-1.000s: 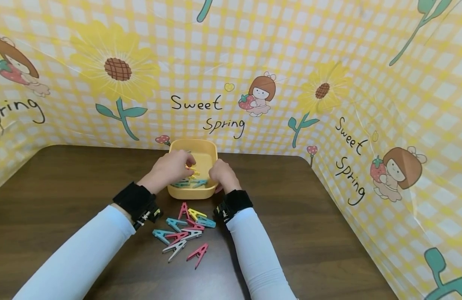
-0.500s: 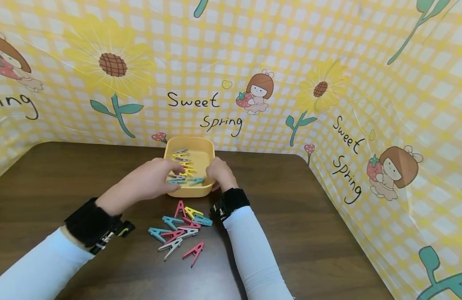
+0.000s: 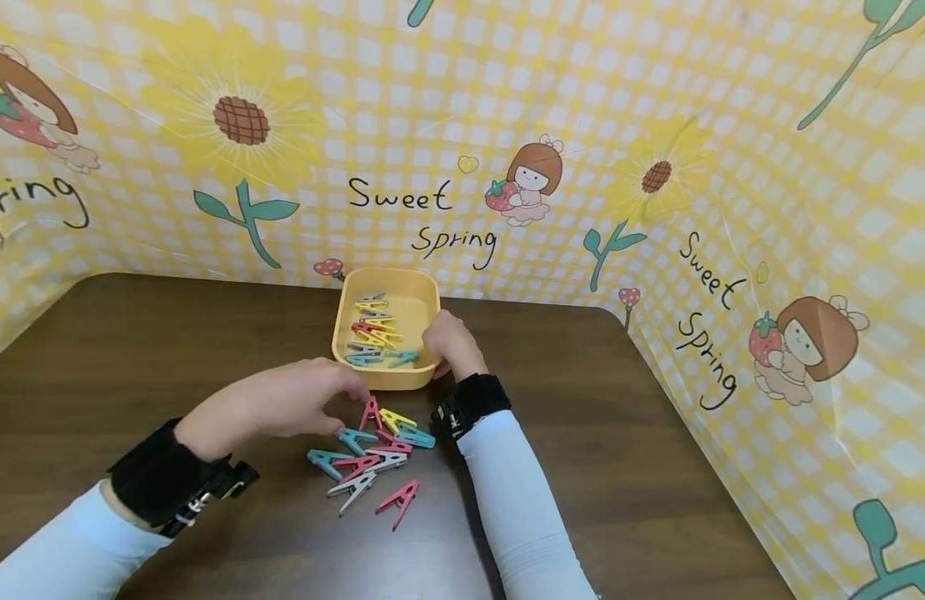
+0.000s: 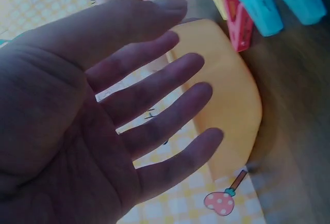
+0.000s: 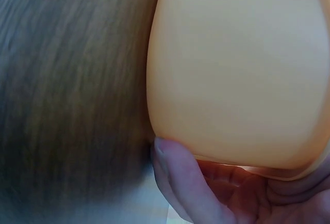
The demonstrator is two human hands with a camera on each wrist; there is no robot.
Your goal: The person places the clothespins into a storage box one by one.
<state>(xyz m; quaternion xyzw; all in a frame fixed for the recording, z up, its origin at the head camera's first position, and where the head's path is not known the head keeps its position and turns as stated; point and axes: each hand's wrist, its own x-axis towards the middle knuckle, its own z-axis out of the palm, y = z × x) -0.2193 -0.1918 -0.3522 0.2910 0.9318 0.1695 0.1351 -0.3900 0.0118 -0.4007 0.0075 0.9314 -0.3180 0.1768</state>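
My left hand [image 3: 286, 402] hovers at the far left of a loose pile of clothespins, thumb and fingers spread apart. Its fingertips are near a red clothespin [image 3: 370, 413] and a blue one [image 3: 353, 440]; the left wrist view shows nothing in the palm. Behind the pile stands a yellow bin [image 3: 423, 312]. My right hand [image 3: 453, 343] grips the bin's right side, with the thumb [image 5: 183, 175] on the outer wall and the other fingers curled at the rim. Inside, along the bin's left side, lie several yellow, grey, red and blue clothespins [image 3: 380, 337].
More red, blue, yellow and white clothespins lie jumbled on the brown table [image 3: 620, 467], in front of the bin. One red clothespin [image 3: 398, 502] lies a little apart, nearest me. A yellow checked cloth [image 3: 402, 108] stands behind the table and on its sides.
My left hand has come out of the bin and moved toward me to the pile, uncovering the clothespins inside. My right hand keeps its hold on the bin.
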